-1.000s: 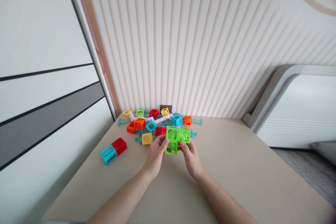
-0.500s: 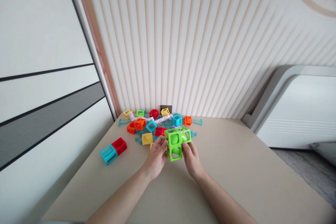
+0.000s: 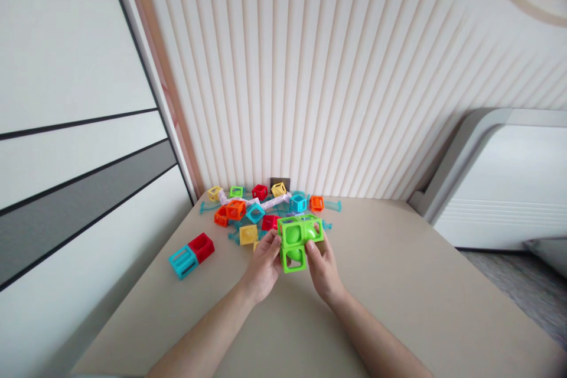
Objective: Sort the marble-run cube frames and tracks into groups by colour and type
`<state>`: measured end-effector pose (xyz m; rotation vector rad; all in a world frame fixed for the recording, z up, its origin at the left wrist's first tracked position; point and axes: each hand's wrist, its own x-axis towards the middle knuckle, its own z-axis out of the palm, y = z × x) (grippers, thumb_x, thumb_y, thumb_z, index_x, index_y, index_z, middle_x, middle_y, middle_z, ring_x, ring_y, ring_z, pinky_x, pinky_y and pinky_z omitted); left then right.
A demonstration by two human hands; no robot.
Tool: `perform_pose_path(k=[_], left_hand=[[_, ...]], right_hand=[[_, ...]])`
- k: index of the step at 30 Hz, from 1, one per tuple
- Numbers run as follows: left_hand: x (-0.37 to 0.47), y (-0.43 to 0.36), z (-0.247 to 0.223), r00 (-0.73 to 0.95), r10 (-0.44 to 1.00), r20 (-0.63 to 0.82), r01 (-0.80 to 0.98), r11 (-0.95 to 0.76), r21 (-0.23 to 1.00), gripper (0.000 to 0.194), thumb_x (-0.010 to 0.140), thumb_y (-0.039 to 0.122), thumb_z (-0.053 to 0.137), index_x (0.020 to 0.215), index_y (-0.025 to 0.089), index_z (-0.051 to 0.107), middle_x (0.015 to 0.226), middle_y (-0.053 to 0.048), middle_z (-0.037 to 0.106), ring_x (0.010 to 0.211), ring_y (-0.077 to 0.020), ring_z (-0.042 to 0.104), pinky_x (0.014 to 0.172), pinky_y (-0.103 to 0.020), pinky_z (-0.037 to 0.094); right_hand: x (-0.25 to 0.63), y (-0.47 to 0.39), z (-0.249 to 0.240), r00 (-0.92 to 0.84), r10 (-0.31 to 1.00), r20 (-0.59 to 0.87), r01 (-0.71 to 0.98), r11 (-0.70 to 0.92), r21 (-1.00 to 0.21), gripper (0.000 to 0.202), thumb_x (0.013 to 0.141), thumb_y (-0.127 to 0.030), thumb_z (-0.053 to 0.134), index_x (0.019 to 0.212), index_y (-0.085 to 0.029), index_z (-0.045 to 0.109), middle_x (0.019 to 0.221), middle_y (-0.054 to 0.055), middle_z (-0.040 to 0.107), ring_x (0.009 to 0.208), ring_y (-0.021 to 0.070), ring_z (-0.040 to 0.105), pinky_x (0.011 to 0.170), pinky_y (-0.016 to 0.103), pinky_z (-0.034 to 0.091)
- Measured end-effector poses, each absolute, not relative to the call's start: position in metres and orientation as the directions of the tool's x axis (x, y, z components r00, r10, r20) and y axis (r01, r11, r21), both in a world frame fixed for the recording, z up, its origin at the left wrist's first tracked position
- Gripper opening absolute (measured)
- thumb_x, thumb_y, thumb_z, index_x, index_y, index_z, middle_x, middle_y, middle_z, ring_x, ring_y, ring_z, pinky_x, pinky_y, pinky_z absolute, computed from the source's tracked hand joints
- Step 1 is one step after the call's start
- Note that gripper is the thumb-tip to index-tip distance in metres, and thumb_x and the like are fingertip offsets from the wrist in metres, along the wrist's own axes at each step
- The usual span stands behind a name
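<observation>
Between my two hands, above the table, are three green cube blocks [image 3: 294, 235] joined in an L shape: two side by side on top, one below the left one. The cubes have open window-like sides with rounded green shapes inside. My left hand [image 3: 263, 263] is closed on the left side of the green blocks, thumb at the edge. With its thumb on the front of the upper right cube, my right hand [image 3: 325, 266] grips the other side. The fingers behind the blocks are mostly hidden.
A blue block [image 3: 183, 261] joined to a red block [image 3: 201, 247] lies on the table [image 3: 398, 283] at left. Behind my hands is a pile of coloured blocks, with an orange block [image 3: 235, 209], a yellow block [image 3: 248, 234] and pale track pieces [image 3: 277, 201]. A ribbed wall [image 3: 310, 71] stands behind.
The green blocks have tilted slightly in my hands, and their upper right cube sits a little farther right. The pieces on the table have not moved.
</observation>
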<state>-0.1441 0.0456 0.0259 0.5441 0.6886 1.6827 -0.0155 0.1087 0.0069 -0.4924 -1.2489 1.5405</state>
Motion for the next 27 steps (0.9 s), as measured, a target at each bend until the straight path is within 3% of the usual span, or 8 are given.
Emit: perform_pose_path(k=[4,8,13,18,21,23,27], left_hand=[[-0.143,0.044,0.028,-0.196,0.978,0.064,-0.632,-0.176,0.755,0.039,0.08,0.053,0.078,0.098,0.019,0.067,0.087,-0.003,0.07,0.071,-0.0125,0.062,0.061,-0.023,0.045],[-0.142,0.043,0.029,-0.161,0.982,0.103,-0.545,-0.176,0.82,0.05,0.075,0.05,0.084,0.111,0.019,0.067,0.104,-0.008,0.072,0.085,-0.0175,0.067,0.069,-0.025,0.048],[-0.141,0.044,0.028,-0.247,0.969,0.023,-0.491,-0.146,0.859,0.044,0.076,0.052,0.081,0.104,0.019,0.069,0.094,-0.005,0.073,0.074,-0.0148,0.065,0.065,-0.025,0.047],[-0.145,0.043,0.027,-0.267,0.964,-0.009,-0.49,-0.127,0.863,0.041,0.076,0.051,0.081,0.097,0.018,0.069,0.069,0.002,0.063,0.055,-0.0087,0.053,0.05,-0.019,0.035],[-0.146,0.041,0.026,-0.232,0.972,-0.02,-0.496,-0.101,0.862,0.04,0.076,0.052,0.08,0.094,0.017,0.07,0.066,0.003,0.059,0.053,-0.0072,0.049,0.046,-0.018,0.03],[-0.146,0.041,0.026,-0.212,0.977,-0.027,-0.497,-0.084,0.864,0.042,0.075,0.053,0.081,0.094,0.017,0.07,0.066,0.003,0.059,0.053,-0.0071,0.048,0.047,-0.018,0.031],[-0.146,0.042,0.028,-0.197,0.98,-0.031,-0.496,-0.072,0.865,0.045,0.072,0.054,0.083,0.092,0.016,0.071,0.064,0.003,0.056,0.05,-0.0063,0.046,0.046,-0.018,0.03]], right_hand=[[-0.014,0.111,0.014,-0.368,0.893,0.259,-0.468,0.063,-0.881,0.048,0.082,-0.046,0.078,0.12,-0.028,0.054,0.114,0.006,0.071,0.103,0.026,0.067,0.091,0.04,0.055],[-0.015,0.111,0.018,-0.337,0.908,0.248,-0.467,0.067,-0.882,0.05,0.078,-0.045,0.082,0.115,-0.028,0.053,0.108,0.004,0.071,0.096,0.0244,0.069,0.084,0.038,0.057],[-0.015,0.108,0.02,-0.347,0.904,0.252,-0.405,0.098,-0.909,0.049,0.078,-0.043,0.083,0.112,-0.03,0.051,0.105,0.002,0.071,0.093,0.0238,0.07,0.082,0.038,0.058],[-0.006,0.112,0.023,-0.407,0.837,0.366,-0.38,0.209,-0.901,0.073,0.08,-0.043,0.082,0.139,-0.032,0.04,0.131,0.008,0.062,0.12,0.0286,0.061,0.098,0.045,0.054],[0.003,0.117,0.025,-0.444,0.774,0.451,-0.38,0.294,-0.877,0.084,0.079,-0.038,0.084,0.147,-0.036,0.034,0.147,0.009,0.052,0.131,0.0302,0.054,0.105,0.049,0.049],[0.007,0.119,0.025,-0.456,0.75,0.479,-0.357,0.339,-0.87,0.077,0.079,-0.036,0.084,0.144,-0.035,0.042,0.149,0.009,0.051,0.134,0.0312,0.051,0.107,0.051,0.046],[0.009,0.123,0.019,-0.445,0.749,0.491,-0.299,0.393,-0.87,0.051,0.076,-0.038,0.086,0.119,-0.028,0.063,0.14,0.011,0.059,0.132,0.0338,0.053,0.107,0.051,0.046]])
